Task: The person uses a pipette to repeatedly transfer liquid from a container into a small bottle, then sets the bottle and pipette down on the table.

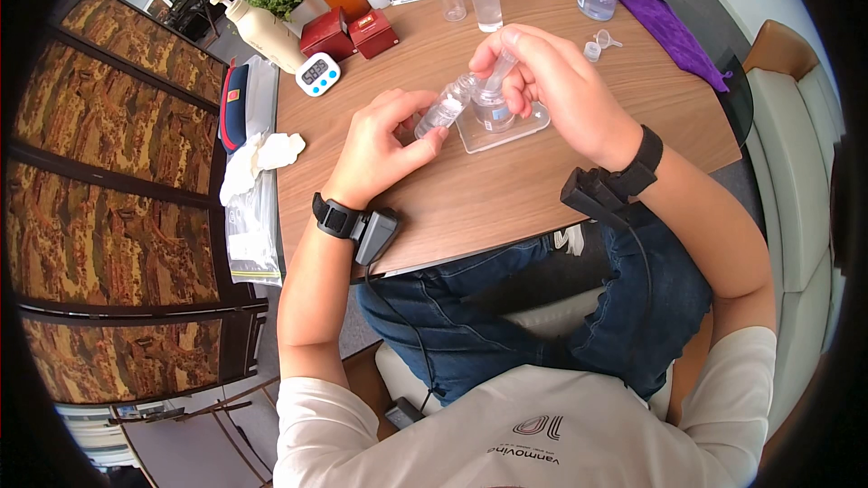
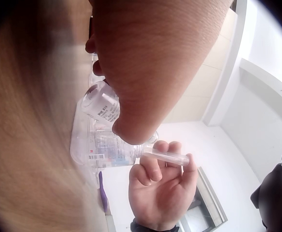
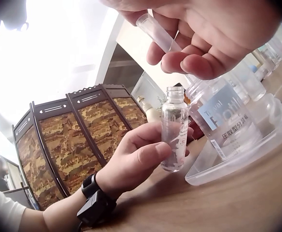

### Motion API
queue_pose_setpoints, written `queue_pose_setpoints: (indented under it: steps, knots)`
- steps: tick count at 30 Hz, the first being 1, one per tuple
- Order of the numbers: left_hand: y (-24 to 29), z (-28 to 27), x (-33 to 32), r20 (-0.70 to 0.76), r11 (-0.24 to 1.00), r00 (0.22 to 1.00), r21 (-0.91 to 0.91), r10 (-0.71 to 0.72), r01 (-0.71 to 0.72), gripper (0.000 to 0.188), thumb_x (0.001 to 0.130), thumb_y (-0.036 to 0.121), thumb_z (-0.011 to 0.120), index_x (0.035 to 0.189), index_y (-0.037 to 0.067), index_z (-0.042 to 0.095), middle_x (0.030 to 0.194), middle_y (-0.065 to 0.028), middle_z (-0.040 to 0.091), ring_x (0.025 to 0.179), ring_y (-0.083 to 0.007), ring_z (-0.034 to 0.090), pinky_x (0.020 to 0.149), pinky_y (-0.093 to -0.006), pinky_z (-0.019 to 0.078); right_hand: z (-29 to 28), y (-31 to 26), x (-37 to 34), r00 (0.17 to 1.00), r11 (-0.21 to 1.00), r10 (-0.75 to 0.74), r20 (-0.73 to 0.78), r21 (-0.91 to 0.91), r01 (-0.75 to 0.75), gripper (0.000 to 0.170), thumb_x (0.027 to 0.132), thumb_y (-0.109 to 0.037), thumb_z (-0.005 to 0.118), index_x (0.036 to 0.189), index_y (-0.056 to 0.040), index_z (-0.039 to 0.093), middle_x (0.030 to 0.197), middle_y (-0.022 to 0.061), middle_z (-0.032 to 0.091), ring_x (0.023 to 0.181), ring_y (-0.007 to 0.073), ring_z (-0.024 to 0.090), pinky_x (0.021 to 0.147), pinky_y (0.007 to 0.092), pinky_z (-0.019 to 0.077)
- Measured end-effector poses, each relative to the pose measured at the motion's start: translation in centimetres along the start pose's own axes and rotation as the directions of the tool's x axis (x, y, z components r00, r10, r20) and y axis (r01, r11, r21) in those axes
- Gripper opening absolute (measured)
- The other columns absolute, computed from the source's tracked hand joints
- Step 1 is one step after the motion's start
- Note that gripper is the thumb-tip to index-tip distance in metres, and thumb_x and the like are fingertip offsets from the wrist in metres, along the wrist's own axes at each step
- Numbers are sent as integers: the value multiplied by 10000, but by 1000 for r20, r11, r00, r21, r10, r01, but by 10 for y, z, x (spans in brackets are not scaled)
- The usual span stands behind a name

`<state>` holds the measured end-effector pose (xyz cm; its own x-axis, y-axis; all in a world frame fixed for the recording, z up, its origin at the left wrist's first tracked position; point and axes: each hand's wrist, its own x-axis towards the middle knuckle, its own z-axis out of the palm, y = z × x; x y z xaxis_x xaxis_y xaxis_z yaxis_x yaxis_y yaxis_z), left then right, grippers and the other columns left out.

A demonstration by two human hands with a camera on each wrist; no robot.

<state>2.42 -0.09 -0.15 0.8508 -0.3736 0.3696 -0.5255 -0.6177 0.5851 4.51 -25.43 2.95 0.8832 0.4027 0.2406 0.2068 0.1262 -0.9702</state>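
My left hand (image 1: 378,140) grips a small clear bottle (image 3: 174,128) between thumb and fingers. The bottle has no cap on its neck and, in the head view, leans toward a wider clear bottle (image 3: 224,123) with a blue label. This wider one stands on a clear plastic tray (image 1: 484,145). Above it, my right hand (image 1: 565,72) pinches a clear plastic tube (image 2: 167,157). The tube points down into the wider bottle's mouth, and its lower end is partly hidden by fingers in the right wrist view.
Behind the tray stand a tall clear bottle (image 1: 485,0) and several small containers. A small funnel (image 1: 608,39) and a purple cloth pouch (image 1: 669,32) lie to the right. Farther left are a timer (image 1: 318,75), red boxes (image 1: 372,33) and crumpled tissue (image 1: 262,161).
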Motion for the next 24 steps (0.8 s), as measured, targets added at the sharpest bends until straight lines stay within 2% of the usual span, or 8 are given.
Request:
queue_pose_setpoints:
  steps: [6, 9, 10, 12, 13, 14, 16, 24]
  knots:
    - [1, 0, 0, -1, 1000, 1000, -2, -1, 1, 331, 816, 161, 786, 1096, 2, 710, 808, -60, 582, 713, -161, 539, 658, -309, 473, -5, -10, -1, 991, 993, -115, -65, 28, 117, 398, 1084, -286, 381, 956, -19, 646, 834, 19, 614, 636, 50, 459, 604, 226, 398]
    - [-1, 0, -1, -7, 1000, 1000, 0, -1, 1, 329, 817, 157, 784, 1095, -1, 709, 806, -60, 579, 712, -161, 536, 659, -310, 472, -25, -29, -2, 935, 942, -333, -119, 5, 336, 432, 1085, -287, 335, 956, -9, 639, 937, 80, 676, 616, 56, 426, 585, 219, 371]
    - [-1, 0, -1, -4, 1000, 1000, 1, 9, -9, 328, 817, 155, 782, 1095, -3, 709, 806, -59, 579, 712, -161, 534, 659, -310, 471, -24, -34, -2, 936, 943, -331, -118, 7, 334, 432, 1085, -287, 335, 956, -9, 639, 937, 80, 676, 616, 56, 426, 585, 219, 371]
    - [-1, 0, -1, -3, 1000, 1000, -10, 4, -4, 327, 817, 153, 782, 1096, -3, 710, 806, -58, 578, 713, -160, 533, 659, -311, 470, -19, -46, -5, 888, 870, -284, -362, 291, 397, 472, 1095, -348, 360, 862, -16, 601, 793, 106, 617, 606, 101, 469, 540, 221, 379]
    - [-1, 1, -1, -3, 1000, 1000, -21, 1, -2, 327, 817, 151, 782, 1096, -3, 711, 806, -57, 578, 714, -160, 532, 659, -311, 469, -10, -56, -9, 868, 870, -289, -404, 267, 414, 461, 1071, -322, 345, 819, -17, 582, 807, 159, 636, 585, 118, 456, 523, 223, 358]
    - [0, 1, 0, -1, 1000, 1000, -22, 2, -2, 327, 817, 151, 782, 1096, -3, 711, 806, -57, 578, 714, -160, 532, 659, -311, 469, -14, -53, -9, 867, 870, -289, -405, 266, 414, 461, 1071, -322, 345, 819, -17, 582, 807, 159, 636, 585, 118, 456, 523, 223, 358]
    - [0, 0, 0, -1, 1000, 1000, -23, -10, 10, 327, 816, 149, 783, 1097, -1, 712, 806, -56, 576, 717, -160, 531, 659, -310, 467, -26, -43, -10, 930, 898, -350, -114, 242, 368, 433, 1081, -303, 288, 946, -30, 597, 965, 115, 656, 611, 93, 369, 617, 234, 355]
    - [2, 0, 0, 6, 1000, 1000, 3, -27, 27, 332, 814, 149, 784, 1104, 4, 715, 805, -57, 575, 714, -161, 536, 660, -312, 470, -13, -37, -7, 940, 936, -323, -112, 107, 334, 448, 1065, -306, 293, 942, -17, 612, 986, 130, 661, 613, 103, 377, 635, 251, 368]
